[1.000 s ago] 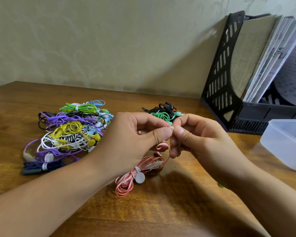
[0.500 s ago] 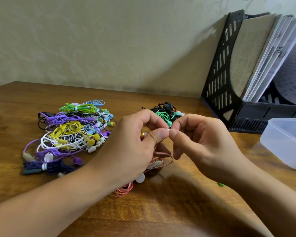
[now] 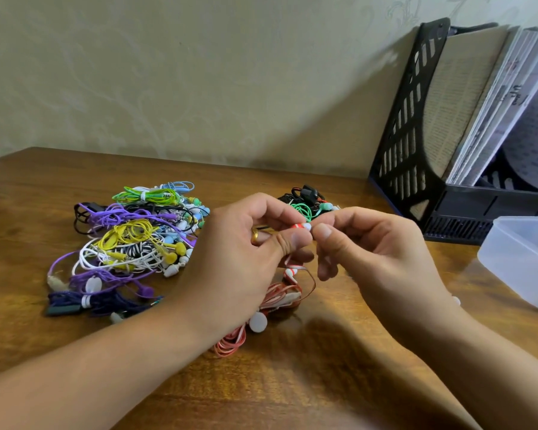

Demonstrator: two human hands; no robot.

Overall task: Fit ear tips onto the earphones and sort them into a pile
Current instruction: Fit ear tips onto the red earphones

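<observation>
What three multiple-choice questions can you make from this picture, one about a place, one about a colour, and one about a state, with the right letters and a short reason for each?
1. Where does the big pile of coloured earphones lie?
A. On the table, beside the left hand
B. In the black file holder
C. In the clear plastic box

2. What colour is the cable of the earphones being worked on?
A. Yellow
B. Red and white
C. Dark blue

3. What is the left hand doing?
A. Lying flat on the table
B. Pinching an earbud with a white tip
C. Hanging idle, holding nothing

Answers:
1 A: the pile rests on the wooden table, left of that hand.
2 B: the striped cable below the hands is red and white.
3 B: thumb and forefinger pinch the red earbud, facing the right hand.
</observation>
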